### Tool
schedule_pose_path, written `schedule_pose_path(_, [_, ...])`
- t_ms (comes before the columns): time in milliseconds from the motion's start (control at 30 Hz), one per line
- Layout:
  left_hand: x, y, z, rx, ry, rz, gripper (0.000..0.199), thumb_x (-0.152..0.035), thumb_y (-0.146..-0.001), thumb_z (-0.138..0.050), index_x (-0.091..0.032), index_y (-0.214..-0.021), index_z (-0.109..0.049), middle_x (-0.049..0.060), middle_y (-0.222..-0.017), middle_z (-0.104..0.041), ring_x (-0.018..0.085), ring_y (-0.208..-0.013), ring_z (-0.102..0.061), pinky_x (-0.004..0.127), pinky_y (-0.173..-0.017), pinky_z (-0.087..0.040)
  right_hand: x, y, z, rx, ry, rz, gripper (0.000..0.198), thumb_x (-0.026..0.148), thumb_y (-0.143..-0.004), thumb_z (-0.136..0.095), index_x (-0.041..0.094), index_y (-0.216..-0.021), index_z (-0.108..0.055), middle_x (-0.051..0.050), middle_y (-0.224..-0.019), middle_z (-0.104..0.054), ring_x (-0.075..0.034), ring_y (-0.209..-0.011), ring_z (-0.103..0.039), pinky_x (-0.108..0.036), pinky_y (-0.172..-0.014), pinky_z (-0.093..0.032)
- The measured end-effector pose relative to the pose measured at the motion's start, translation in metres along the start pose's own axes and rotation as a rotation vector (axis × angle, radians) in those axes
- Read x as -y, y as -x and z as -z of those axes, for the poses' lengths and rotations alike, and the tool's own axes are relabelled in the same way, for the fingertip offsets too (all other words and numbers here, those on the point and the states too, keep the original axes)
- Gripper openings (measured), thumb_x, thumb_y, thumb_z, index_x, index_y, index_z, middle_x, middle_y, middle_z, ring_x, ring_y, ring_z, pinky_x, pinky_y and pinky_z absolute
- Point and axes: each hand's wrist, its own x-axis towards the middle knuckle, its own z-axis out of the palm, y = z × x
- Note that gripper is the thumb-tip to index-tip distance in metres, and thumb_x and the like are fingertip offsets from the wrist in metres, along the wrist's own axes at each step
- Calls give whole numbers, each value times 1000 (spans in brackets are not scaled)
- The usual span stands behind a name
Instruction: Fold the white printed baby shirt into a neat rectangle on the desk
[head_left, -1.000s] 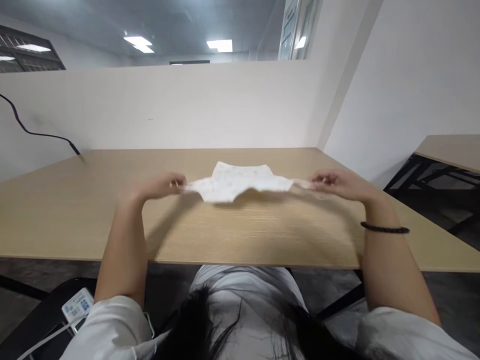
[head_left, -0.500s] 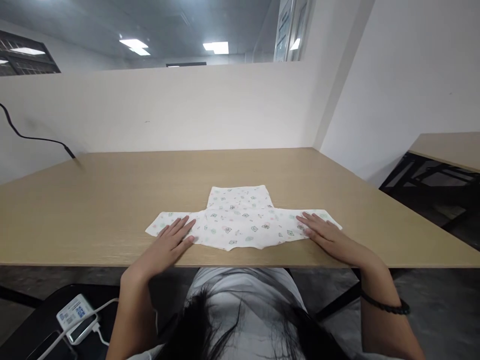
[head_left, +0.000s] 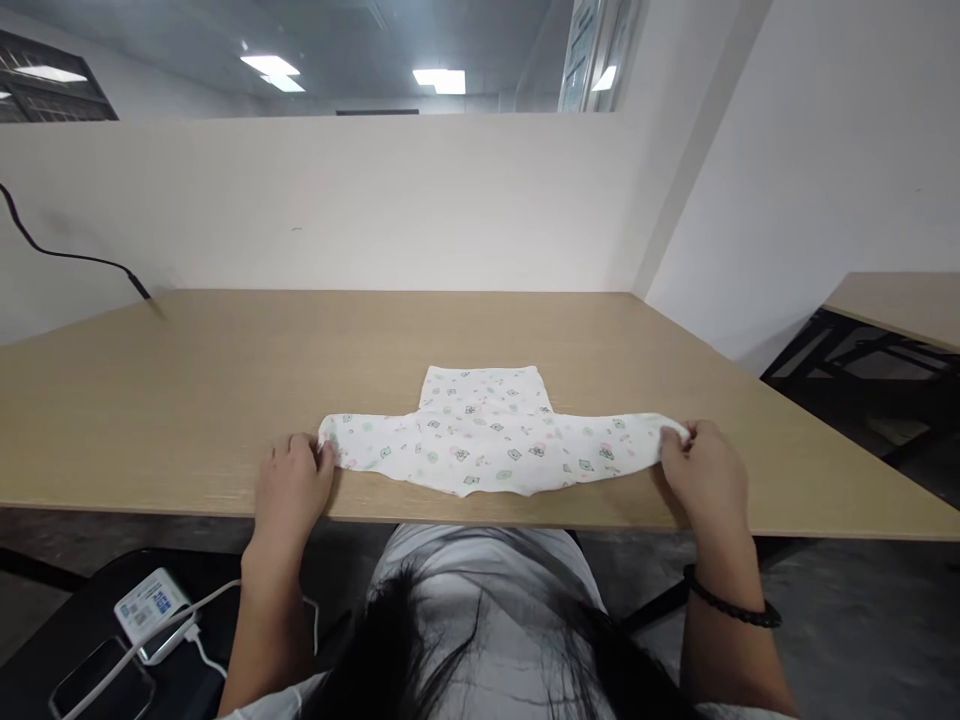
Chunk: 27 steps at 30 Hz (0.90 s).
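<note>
A small white baby shirt (head_left: 487, 445) with a pink, green and grey print lies spread near the table's front edge. Its sleeves reach out to both sides, and a squarish part points away from me. My left hand (head_left: 292, 485) is closed at the left sleeve end, thumb and fingers pinching the cloth. On the other side my right hand (head_left: 705, 470) pinches the right sleeve end, which is slightly lifted. The fingertips under the cloth are hidden.
The wooden table (head_left: 300, 350) meets a low white partition (head_left: 390, 210) at the back. A black cable (head_left: 82, 258) hangs at the left. Below, a white power bank (head_left: 154, 610) with cables rests on a black seat (head_left: 67, 620). Another table (head_left: 900, 305) stands at the right.
Both hands were lying flat on the sleeves. They have moved outward to the sleeve ends and closed on the cloth there.
</note>
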Motion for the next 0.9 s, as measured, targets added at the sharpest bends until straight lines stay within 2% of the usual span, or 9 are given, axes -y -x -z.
schedule_pose_path(133, [-4,-2,-4,-85,427,76,30,-39,-89,-46,-16,-108,-49,12,-89,-69,29,-80,-69,38,-70,-53,55,10,5,-238,-567,43,46,56,-92,-49,16,-113,-57,-9,-86,-65,-23,-72,-61,-37,-66,-50])
schedule_pose_path(200, [-6,-2,-4,-134,632,76,34,-39,-86,-52,-17,-112,-44,10,-90,-69,25,-78,-69,34,-66,-55,89,24,8,-68,-819,206,51,60,-93,-50,18,-123,-52,-9,-93,-68,-21,-74,-65,-34,-65,-53])
schedule_pose_path(300, [-8,-3,-7,-122,837,59,45,-36,-82,-57,-17,-118,-38,13,-100,-70,23,-80,-71,31,-63,-56,121,45,14,273,-1035,482,59,58,-95,-51,23,-141,-40,-14,-124,-67,-25,-110,-67,-39,-89,-55])
schedule_pose_path(400, [-6,-3,-12,-68,929,54,55,-36,-81,-59,-16,-126,-34,16,-110,-69,22,-81,-72,31,-64,-58,119,52,16,214,-1125,460,53,58,-101,-35,23,-139,-47,-15,-136,-62,-26,-128,-58,-45,-105,-48])
schedule_pose_path(467, [-4,-3,-15,-63,914,47,58,-35,-81,-59,-16,-130,-34,17,-115,-67,22,-84,-73,33,-69,-59,107,50,12,130,-1086,378,53,56,-103,-27,20,-124,-61,-14,-131,-66,-26,-127,-59,-47,-108,-45])
schedule_pose_path(533, [-1,-3,-18,-78,863,22,57,-33,-82,-57,-16,-133,-38,16,-117,-67,22,-90,-73,33,-74,-59,93,47,3,149,-952,350,55,53,-104,-26,20,-115,-68,-14,-129,-68,-26,-126,-59,-47,-111,-43])
schedule_pose_path(733, [-5,-6,-15,-39,594,-89,40,-29,-88,-45,-18,-123,-61,11,-107,-72,21,-74,-70,36,-74,-57,78,60,-26,488,-340,607,55,52,-101,-34,19,-137,-59,-13,-147,-55,-33,-143,-41,-55,-115,-35])
schedule_pose_path(833, [-29,-3,-4,-200,634,-211,44,-30,-92,-44,-15,-130,-58,17,-130,-64,27,-105,-68,40,-91,-55,78,65,-30,501,-201,669,57,51,-102,-31,20,-146,-51,-11,-154,-47,-33,-148,-31,-57,-116,-31])
schedule_pose_path(900, [-54,6,6,-246,669,-389,48,-32,-95,-45,-14,-139,-51,18,-140,-57,29,-129,-55,42,-105,-47,77,65,-31,504,-200,671,57,50,-103,-28,20,-147,-50,-11,-154,-46,-31,-148,-32,-55,-116,-32])
